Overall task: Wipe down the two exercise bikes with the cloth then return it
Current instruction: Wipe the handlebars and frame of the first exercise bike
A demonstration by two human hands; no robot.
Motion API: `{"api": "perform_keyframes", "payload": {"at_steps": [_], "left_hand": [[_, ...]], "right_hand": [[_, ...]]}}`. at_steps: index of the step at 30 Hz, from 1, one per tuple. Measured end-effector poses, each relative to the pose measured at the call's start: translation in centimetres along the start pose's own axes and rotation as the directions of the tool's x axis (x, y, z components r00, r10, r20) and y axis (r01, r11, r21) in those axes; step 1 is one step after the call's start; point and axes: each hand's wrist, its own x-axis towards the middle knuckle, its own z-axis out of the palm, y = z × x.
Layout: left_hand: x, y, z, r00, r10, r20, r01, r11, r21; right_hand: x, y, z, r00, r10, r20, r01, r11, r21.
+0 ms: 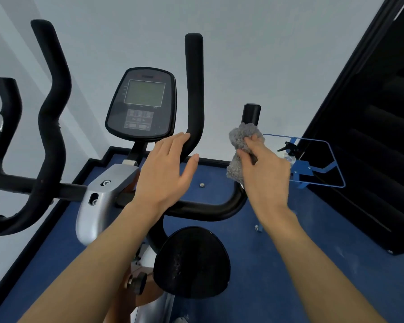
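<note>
We are holding the grey cloth [239, 145] bunched around the right-hand grip of the nearer exercise bike [107, 197], with our right hand [264, 169] closed over it; the fingers [250, 151] are curling tightly around cloth and bar together, and fluffy ends are sticking out above and below them. The bare black tip of that grip is showing just above the fingertips. Our left hand [166, 169] is resting open against the inner upright handle, fingers spread and loose, gripping nothing. Between the two hands the curved handlebar is running down toward the saddle [191, 262], and the console [141, 103] is sitting just beyond our left fingertips. Farther out to the left, the handlebars of the second bike [49, 113] are waiting. We are judging this as the handlebar-wiping step on the first bike. Next we are likely needing to slide the cloth along the bar, keeping the squeeze firm.
</note>
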Motion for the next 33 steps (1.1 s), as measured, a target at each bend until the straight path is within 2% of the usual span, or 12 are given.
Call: {"api": "perform_keyframes", "payload": {"at_steps": [5, 8, 13, 17, 20, 22, 26, 30, 33], "left_hand": [[0.3, 0.1, 0.0, 1.0, 0.005, 0.002, -0.005, 1.0, 0.003], [0.2, 0.2, -0.1, 1.0, -0.001, -0.003, 0.001, 1.0, 0.003], [0.3, 0.2, 0.0, 1.0, -0.003, 0.002, 0.003, 1.0, 0.022], [0.2, 0.2, 0.0, 1.0, -0.006, 0.007, 0.006, 1.0, 0.02], [0.2, 0.3, -0.2, 1.0, -0.009, 0.016, 0.009, 1.0, 0.021], [0.2, 0.4, -0.2, 1.0, -0.01, 0.016, 0.01, 1.0, 0.025], [0.2, 0.3, -0.1, 1.0, -0.009, 0.021, 0.009, 0.999, 0.033], [0.3, 0.0, 0.0, 1.0, 0.003, 0.026, -0.004, 0.999, 0.05], [0.3, 0.1, 0.0, 1.0, 0.014, 0.023, -0.016, 0.998, 0.054]], "right_hand": [[-1.7, 0.6, -0.3, 1.0, -0.004, -0.016, 0.004, 1.0, 0.003], [-0.2, 0.5, -1.2, 0.999, 0.046, 0.018, -0.045, 0.998, -0.05], [1.2, 0.3, -0.2, 1.0, 0.025, 0.003, -0.025, 0.997, -0.075], [0.6, 0.9, -0.9, 1.0, -0.009, -0.01, 0.009, 0.999, -0.042], [2.5, 0.5, -1.4, 0.994, 0.004, -0.107, 0.003, 0.998, 0.069], [3.9, -0.1, -1.3, 0.988, -0.043, -0.149, 0.06, 0.992, 0.112], [5.5, -0.4, -0.1, 0.983, -0.181, -0.035, 0.18, 0.983, -0.039], [4.9, 0.1, 0.0, 0.968, -0.236, -0.084, 0.229, 0.97, -0.078], [6.0, -0.6, -0.6, 0.971, -0.231, -0.066, 0.222, 0.967, -0.121]]}}
